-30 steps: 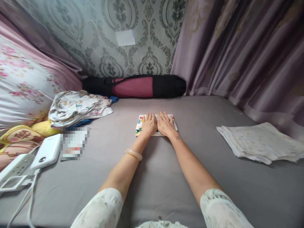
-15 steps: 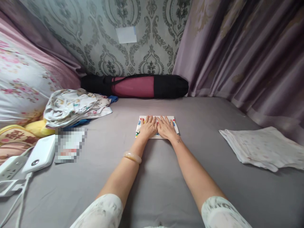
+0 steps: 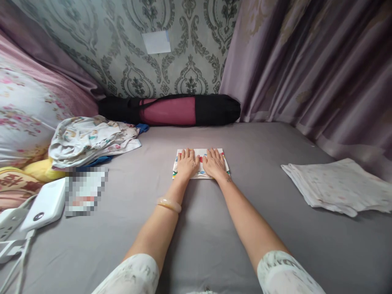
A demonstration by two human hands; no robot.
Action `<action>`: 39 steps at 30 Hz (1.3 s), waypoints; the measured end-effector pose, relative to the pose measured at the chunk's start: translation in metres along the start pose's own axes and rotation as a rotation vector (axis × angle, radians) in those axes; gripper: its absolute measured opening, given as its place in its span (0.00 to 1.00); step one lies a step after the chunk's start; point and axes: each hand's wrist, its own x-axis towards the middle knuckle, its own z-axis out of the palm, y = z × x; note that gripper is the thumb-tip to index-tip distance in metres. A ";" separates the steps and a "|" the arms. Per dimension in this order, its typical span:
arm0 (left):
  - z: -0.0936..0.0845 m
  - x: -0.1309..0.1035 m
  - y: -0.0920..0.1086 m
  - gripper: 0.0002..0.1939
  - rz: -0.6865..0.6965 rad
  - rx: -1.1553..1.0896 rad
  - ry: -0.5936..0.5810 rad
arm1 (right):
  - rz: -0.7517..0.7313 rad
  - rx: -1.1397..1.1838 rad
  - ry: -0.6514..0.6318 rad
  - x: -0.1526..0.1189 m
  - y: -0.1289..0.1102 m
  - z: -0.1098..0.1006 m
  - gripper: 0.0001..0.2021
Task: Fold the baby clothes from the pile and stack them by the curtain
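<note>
A small folded white cloth with red, blue, green and yellow patterns [image 3: 201, 173] lies flat on the grey sheet [image 3: 251, 163], in the middle of the view. My left hand [image 3: 187, 163] rests palm down on its left half, and my right hand [image 3: 214, 163] presses on its right half. The fingers of both hands are stretched forward, and a narrow strip of cloth shows between the hands. Neither hand grips anything. A pale bangle [image 3: 169, 204] is on my left forearm.
Folded white cloth [image 3: 337, 185] lies at the right; crumpled patterned clothes [image 3: 92, 136] lie at the left. Nearer left are a white power bank [image 3: 45, 204], a power strip [image 3: 10, 222], cables and a blurred packet [image 3: 85, 192]. A black-and-red bag [image 3: 168, 110] lies along the wall.
My hands have moved slightly apart on the folded cloth, so more of its middle shows. The head view has shifted a little.
</note>
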 end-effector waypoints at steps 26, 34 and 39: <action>-0.018 0.001 -0.038 0.33 -0.021 -0.049 -0.128 | 0.121 0.009 -0.038 -0.003 0.028 -0.018 0.32; -0.020 -0.007 -0.015 0.32 -0.003 -0.016 -0.012 | 0.002 0.011 -0.009 -0.009 0.015 -0.019 0.31; -0.008 -0.008 -0.021 0.32 -0.021 -0.040 -0.101 | 0.045 -0.011 -0.073 -0.009 0.018 -0.010 0.31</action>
